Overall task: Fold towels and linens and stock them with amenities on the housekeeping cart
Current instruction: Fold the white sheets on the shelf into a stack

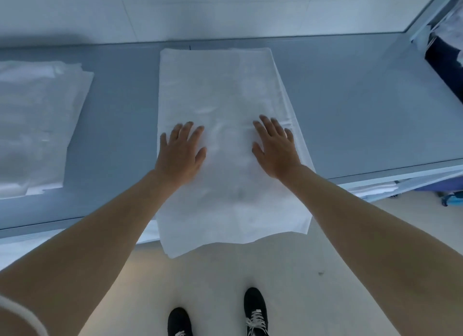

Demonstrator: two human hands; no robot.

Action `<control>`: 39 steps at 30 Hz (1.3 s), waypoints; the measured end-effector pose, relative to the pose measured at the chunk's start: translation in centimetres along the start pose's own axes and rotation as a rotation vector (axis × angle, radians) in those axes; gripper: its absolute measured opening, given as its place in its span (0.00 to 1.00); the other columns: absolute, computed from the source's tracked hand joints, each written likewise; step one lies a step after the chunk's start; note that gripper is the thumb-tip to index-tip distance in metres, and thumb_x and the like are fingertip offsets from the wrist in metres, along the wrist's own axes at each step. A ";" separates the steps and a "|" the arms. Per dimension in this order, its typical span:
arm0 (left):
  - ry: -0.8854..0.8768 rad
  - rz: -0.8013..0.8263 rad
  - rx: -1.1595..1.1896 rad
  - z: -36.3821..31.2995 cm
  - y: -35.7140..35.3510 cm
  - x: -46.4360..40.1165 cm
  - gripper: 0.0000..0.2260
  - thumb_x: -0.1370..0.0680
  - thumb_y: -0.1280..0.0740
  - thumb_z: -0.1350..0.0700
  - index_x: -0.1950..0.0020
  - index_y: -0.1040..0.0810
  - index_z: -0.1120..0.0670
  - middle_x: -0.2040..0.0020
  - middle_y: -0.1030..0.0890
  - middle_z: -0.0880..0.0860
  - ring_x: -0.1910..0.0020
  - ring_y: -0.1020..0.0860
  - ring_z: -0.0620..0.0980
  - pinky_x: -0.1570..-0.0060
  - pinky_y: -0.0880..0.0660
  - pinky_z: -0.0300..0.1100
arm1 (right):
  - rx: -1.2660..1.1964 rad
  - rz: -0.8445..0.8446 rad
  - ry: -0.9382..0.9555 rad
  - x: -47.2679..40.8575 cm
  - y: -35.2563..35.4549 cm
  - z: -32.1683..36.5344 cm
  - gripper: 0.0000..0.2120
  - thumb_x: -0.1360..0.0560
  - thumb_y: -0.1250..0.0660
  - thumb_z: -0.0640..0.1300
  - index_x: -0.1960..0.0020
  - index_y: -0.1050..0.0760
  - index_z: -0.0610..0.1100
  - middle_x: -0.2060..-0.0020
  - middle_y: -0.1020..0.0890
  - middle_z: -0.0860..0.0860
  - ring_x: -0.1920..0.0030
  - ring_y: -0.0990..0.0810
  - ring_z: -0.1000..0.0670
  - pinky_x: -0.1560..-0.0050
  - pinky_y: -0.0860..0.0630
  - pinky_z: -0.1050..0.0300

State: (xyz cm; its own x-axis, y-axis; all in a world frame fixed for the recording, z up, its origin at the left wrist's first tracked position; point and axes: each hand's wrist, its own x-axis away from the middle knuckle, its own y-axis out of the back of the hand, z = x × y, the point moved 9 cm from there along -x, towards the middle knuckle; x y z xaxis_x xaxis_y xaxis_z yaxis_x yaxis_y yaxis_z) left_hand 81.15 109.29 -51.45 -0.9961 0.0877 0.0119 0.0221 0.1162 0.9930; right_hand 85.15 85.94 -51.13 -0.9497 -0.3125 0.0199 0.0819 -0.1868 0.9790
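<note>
A long white linen (225, 90), folded into a narrow strip, lies across the grey table (350, 105) from its far edge to the near edge, where its end hangs over toward the floor. My left hand (180, 153) lies flat on the linen's left side with fingers spread. My right hand (275, 148) lies flat on its right side, fingers straight. Both palms press down on the cloth about midway along it.
A stack of folded white linen (37, 125) sits on the table at the left. At the far right stands a metal frame with dark and white fabric (443, 47). Folded white cloth (370, 188) shows on a shelf under the table's right end.
</note>
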 end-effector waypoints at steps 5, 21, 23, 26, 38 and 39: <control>0.112 -0.013 0.051 1.8 -1.8 -2.7 0.28 0.15 0.45 0.44 0.17 0.43 0.52 0.17 0.45 0.56 0.18 0.46 0.59 0.24 0.46 0.65 | -0.019 0.068 0.069 -4.4 -0.6 -3.0 0.27 0.15 0.46 0.51 0.17 0.45 0.49 0.16 0.48 0.52 0.17 0.49 0.45 0.21 0.46 0.39; 0.135 -0.020 0.100 -2.1 -3.5 6.2 0.30 0.17 0.52 0.38 0.17 0.43 0.49 0.16 0.45 0.53 0.18 0.47 0.57 0.22 0.48 0.62 | -0.126 0.080 0.116 4.4 -2.2 -5.0 0.27 0.14 0.48 0.51 0.16 0.49 0.53 0.16 0.50 0.56 0.17 0.53 0.50 0.19 0.52 0.42; 0.139 -0.019 0.097 -3.1 -3.4 8.0 0.30 0.17 0.52 0.39 0.17 0.44 0.49 0.16 0.45 0.53 0.17 0.47 0.56 0.22 0.47 0.62 | -0.120 0.080 0.127 6.2 -2.2 -5.2 0.27 0.14 0.48 0.51 0.16 0.50 0.54 0.16 0.51 0.56 0.17 0.54 0.51 0.19 0.52 0.42; 0.146 0.000 0.087 -4.5 -3.3 10.8 0.29 0.16 0.52 0.40 0.17 0.44 0.49 0.16 0.47 0.53 0.17 0.48 0.56 0.22 0.47 0.61 | -0.122 0.086 0.142 8.9 -2.1 -5.2 0.27 0.14 0.50 0.51 0.16 0.50 0.55 0.17 0.52 0.57 0.17 0.55 0.52 0.19 0.51 0.42; -0.075 0.124 0.037 -7.5 -2.6 8.6 0.39 0.22 0.48 0.29 0.16 0.51 0.48 0.15 0.55 0.48 0.17 0.56 0.52 0.22 0.49 0.65 | -0.052 0.207 0.384 7.3 -1.7 -2.4 0.61 0.37 0.31 0.76 0.16 0.58 0.56 0.17 0.59 0.60 0.17 0.60 0.54 0.19 0.54 0.44; -0.084 0.138 0.043 -7.9 -3.1 8.2 0.40 0.22 0.48 0.28 0.16 0.53 0.48 0.15 0.56 0.48 0.17 0.57 0.52 0.22 0.50 0.65 | -0.031 0.216 0.394 7.0 -2.2 -1.9 0.63 0.39 0.30 0.75 0.16 0.60 0.56 0.17 0.60 0.60 0.18 0.61 0.54 0.19 0.56 0.44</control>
State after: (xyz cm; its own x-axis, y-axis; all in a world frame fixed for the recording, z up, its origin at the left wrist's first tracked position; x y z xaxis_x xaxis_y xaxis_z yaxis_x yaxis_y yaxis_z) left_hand 72.24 101.88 -53.49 -0.9726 0.1883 0.1366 0.1640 0.1389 0.9766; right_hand 78.92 82.38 -53.52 -0.7226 -0.6774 0.1380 0.2798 -0.1040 0.9544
